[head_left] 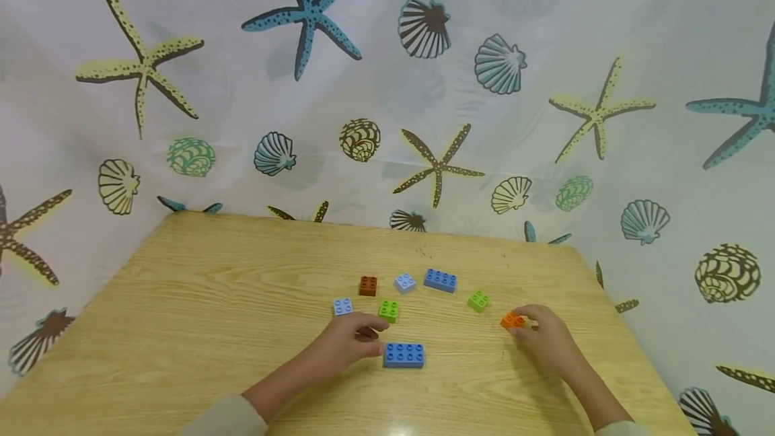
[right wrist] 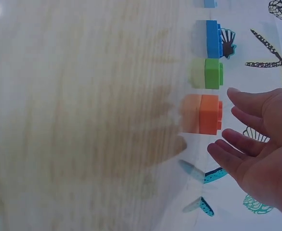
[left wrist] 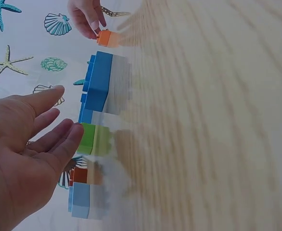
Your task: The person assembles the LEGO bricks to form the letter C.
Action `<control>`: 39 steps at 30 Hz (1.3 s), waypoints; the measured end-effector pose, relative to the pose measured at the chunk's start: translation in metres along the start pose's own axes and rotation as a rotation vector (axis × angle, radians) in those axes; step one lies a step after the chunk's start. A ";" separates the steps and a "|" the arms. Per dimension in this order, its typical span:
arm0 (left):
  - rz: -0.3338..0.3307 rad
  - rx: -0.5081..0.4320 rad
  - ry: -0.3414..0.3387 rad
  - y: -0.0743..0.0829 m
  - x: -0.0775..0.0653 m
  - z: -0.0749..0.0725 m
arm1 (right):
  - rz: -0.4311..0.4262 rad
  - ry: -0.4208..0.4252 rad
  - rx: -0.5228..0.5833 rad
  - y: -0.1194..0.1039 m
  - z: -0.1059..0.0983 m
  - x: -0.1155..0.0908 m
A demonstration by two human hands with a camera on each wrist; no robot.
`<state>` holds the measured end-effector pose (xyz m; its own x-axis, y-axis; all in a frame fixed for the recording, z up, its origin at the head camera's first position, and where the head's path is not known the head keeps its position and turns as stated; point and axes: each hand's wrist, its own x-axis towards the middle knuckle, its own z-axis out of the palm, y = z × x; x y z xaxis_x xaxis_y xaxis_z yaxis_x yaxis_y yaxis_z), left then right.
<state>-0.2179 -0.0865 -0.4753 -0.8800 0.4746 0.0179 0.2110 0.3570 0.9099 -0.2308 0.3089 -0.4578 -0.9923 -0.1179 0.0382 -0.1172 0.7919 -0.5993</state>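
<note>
My left hand (head_left: 352,342) hovers low above the table with fingers and thumb apart, just left of a blue eight-stud toy brick (head_left: 403,356). Behind its fingertips stands a green brick (head_left: 388,311), and a light blue brick (head_left: 342,306) sits behind the knuckles. In the left wrist view nothing lies between that thumb and the fingers. My right hand (head_left: 547,337) is at an orange brick (head_left: 512,320) on the right side. The right wrist view has its fingers relaxed and spread beside the studs of the orange brick (right wrist: 209,114), a gap showing between them.
Farther back are a brown brick (head_left: 368,286), another light blue brick (head_left: 405,282) and a second long blue brick (head_left: 440,280). A second green brick (head_left: 478,301) stands left of the orange one. A shell-and-starfish patterned curtain (head_left: 363,187) borders the wooden table (head_left: 242,268) behind and at the sides.
</note>
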 end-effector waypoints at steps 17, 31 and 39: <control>-0.029 0.037 -0.049 -0.005 0.008 0.017 | 0.051 0.015 0.053 0.012 0.008 0.011; -0.071 0.071 -0.055 -0.002 0.006 0.020 | 0.038 0.027 0.094 0.007 0.016 0.011; -0.095 0.059 -0.055 0.002 0.006 0.023 | 0.100 -0.036 0.253 -0.005 0.021 0.000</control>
<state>-0.2128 -0.0643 -0.4830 -0.8728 0.4795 -0.0914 0.1542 0.4486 0.8803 -0.2294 0.2927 -0.4717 -0.9958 -0.0709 -0.0571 0.0001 0.6265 -0.7794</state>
